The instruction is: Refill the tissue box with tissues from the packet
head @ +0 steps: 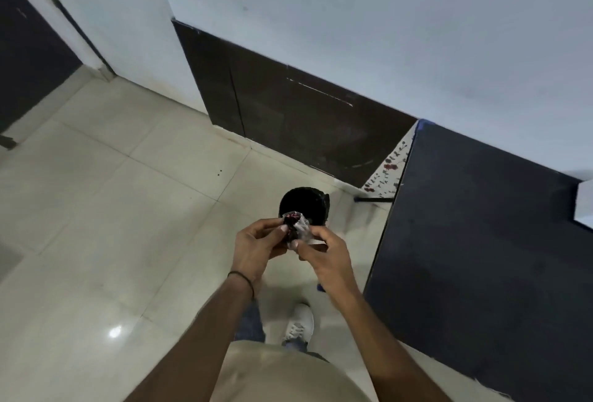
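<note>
I stand over a black round bin (305,205) on the tiled floor. Both hands hold a crumpled clear plastic packet (296,225) with red print just above the bin's near rim. My left hand (256,247) pinches its left side between thumb and fingers. My right hand (324,255) pinches its right side, with a bit of white showing under the fingers. Whether any tissues are in the packet I cannot tell. No tissue box is in view.
A dark table top (481,241) fills the right side, with a white object (584,205) at its far right edge. A dark skirting panel (288,112) runs along the wall behind the bin. My white shoe (300,324) stands on the tiles.
</note>
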